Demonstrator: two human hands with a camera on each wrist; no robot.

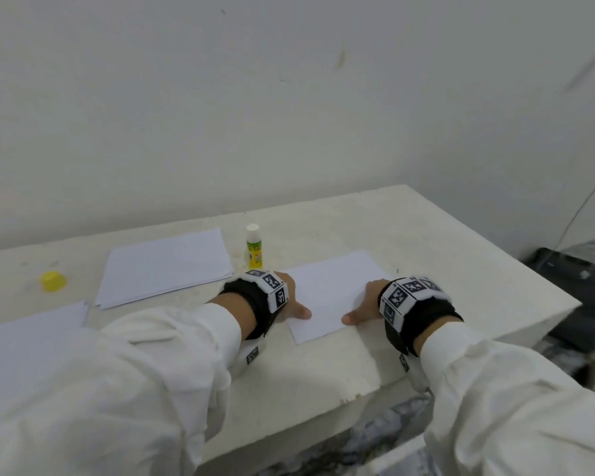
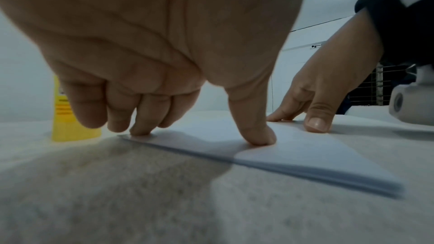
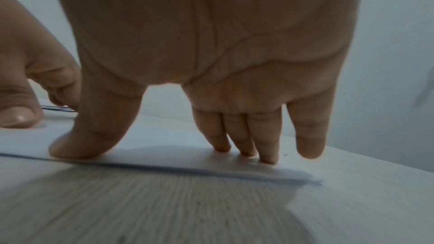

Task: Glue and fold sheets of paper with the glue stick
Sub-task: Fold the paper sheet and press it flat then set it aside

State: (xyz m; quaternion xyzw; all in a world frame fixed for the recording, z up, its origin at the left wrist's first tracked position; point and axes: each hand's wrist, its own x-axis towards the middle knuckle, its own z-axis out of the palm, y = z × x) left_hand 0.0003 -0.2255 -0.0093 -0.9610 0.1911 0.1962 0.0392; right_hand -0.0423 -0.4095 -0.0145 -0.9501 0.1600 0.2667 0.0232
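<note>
White table (image 1: pixel 426 235), folded paper (image 1: pixel 334 286) flat on it.
Left hand (image 1: pixel 291 297) and right hand (image 1: pixel 366 304) both press it, fingers spread straight; glue stick (image 1: pixel 254 247) upright nearby.

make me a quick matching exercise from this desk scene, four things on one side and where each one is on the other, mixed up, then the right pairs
Things:
1. glue stick
2. yellow cap
3. paper stack
4. folded sheet

Places:
A. pressed flat under the fingers of the left hand and right hand
B. lying alone far out on the left side of the table
C. standing upright, uncapped, just behind the left hand
D. lying flat between the cap and the glue stick

Pairs: 1-C, 2-B, 3-D, 4-A
</note>
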